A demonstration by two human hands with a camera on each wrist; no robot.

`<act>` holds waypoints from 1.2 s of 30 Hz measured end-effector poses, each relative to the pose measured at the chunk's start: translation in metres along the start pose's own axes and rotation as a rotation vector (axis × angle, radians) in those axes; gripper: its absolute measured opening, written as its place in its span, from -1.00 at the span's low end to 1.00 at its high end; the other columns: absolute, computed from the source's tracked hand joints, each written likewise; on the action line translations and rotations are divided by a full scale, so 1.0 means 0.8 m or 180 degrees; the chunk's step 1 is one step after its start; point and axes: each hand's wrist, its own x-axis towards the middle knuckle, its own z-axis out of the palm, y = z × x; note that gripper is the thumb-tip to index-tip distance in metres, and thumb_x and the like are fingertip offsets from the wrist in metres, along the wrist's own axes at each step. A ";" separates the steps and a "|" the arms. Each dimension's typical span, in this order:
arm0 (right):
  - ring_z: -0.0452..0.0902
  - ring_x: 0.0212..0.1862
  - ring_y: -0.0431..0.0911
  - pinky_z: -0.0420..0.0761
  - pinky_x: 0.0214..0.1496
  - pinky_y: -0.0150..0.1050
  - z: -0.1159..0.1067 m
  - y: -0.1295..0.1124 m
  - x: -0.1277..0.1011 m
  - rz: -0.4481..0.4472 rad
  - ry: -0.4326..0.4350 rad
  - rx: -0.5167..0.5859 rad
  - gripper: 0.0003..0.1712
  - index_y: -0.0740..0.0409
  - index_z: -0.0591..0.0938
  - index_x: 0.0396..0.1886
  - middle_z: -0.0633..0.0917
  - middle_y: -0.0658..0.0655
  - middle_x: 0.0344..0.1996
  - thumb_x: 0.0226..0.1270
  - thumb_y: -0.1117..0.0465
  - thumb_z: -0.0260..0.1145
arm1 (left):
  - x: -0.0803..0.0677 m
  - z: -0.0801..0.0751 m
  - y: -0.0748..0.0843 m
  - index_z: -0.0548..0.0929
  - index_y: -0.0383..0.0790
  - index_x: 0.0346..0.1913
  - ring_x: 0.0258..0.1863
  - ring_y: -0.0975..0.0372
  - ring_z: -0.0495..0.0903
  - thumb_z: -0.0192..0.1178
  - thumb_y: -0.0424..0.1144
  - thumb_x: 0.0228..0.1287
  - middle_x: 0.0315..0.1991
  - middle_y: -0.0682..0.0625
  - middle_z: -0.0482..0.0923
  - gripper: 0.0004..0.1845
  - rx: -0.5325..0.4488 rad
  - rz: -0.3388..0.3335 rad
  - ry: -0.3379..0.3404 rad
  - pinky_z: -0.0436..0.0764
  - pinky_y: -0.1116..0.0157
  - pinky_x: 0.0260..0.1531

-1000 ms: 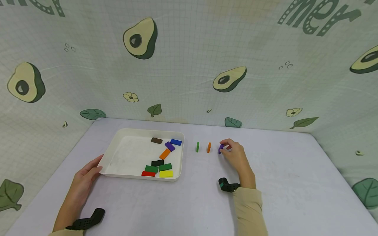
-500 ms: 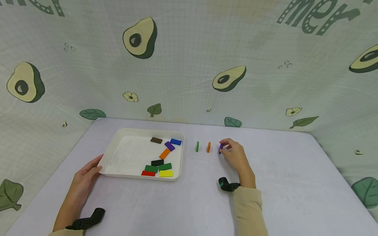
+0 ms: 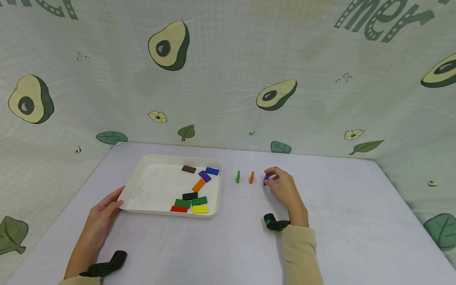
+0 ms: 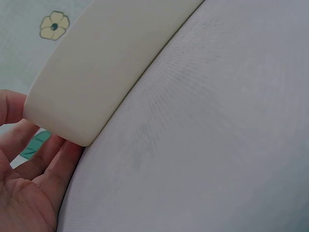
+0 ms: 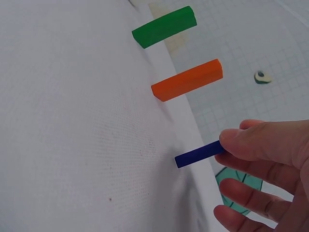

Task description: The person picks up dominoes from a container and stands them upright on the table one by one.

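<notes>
The right grip (image 3: pixel 285 188) pinches a purple block (image 5: pixel 198 154), right of an orange block (image 5: pixel 187 80) and a green block (image 5: pixel 165 27) standing apart on the tabletop (image 3: pixel 228 249); the left grip (image 3: pixel 101 213) holds the tray (image 3: pixel 153 182) by its near left corner, more blocks (image 3: pixel 198 186) lying in its right half

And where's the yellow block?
In the head view, the yellow block is in the near right corner of the white tray, with the red block to its left and a green block just behind it.
</notes>
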 end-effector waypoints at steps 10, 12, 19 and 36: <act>0.46 -0.08 0.06 0.48 -0.16 -0.21 0.001 0.002 0.001 0.0042 -0.0037 0.0040 -0.67 0.17 0.55 0.00 0.61 0.21 -0.08 0.22 0.29 0.27 | 0.000 0.001 0.000 0.21 -0.15 0.40 0.01 0.71 0.36 0.09 -0.09 0.34 0.36 0.18 0.22 -0.38 0.0067 -0.0084 0.0061 0.36 0.74 -0.11; 0.45 -0.05 0.06 0.50 -0.12 -0.16 0.000 0.001 0.000 0.0053 -0.0049 0.0049 -0.66 0.17 0.53 0.02 0.59 0.21 -0.05 0.23 0.29 0.27 | -0.001 0.001 -0.001 0.22 -0.14 0.40 0.01 0.71 0.36 0.09 -0.09 0.34 0.36 0.18 0.22 -0.39 0.0069 -0.0075 0.0060 0.36 0.74 -0.11; 0.43 0.00 0.07 0.50 0.00 -0.06 -0.006 -0.007 -0.001 0.0047 0.0000 0.0116 -0.63 0.20 0.51 0.06 0.56 0.22 -0.01 0.25 0.25 0.26 | -0.002 0.001 -0.002 0.21 -0.20 0.39 0.01 0.71 0.37 0.08 -0.12 0.35 0.28 0.24 0.30 -0.39 0.0047 0.0020 0.0024 0.37 0.74 -0.11; 0.47 -0.02 0.06 0.47 0.11 0.01 -0.013 -0.050 -0.007 -0.0446 0.0269 0.0261 -0.72 0.23 0.56 -0.05 0.60 0.19 -0.06 0.31 0.19 0.22 | -0.001 0.000 0.000 0.21 -0.16 0.40 0.01 0.72 0.36 0.08 -0.10 0.34 0.35 0.19 0.22 -0.38 0.0060 -0.0061 0.0026 0.36 0.74 -0.11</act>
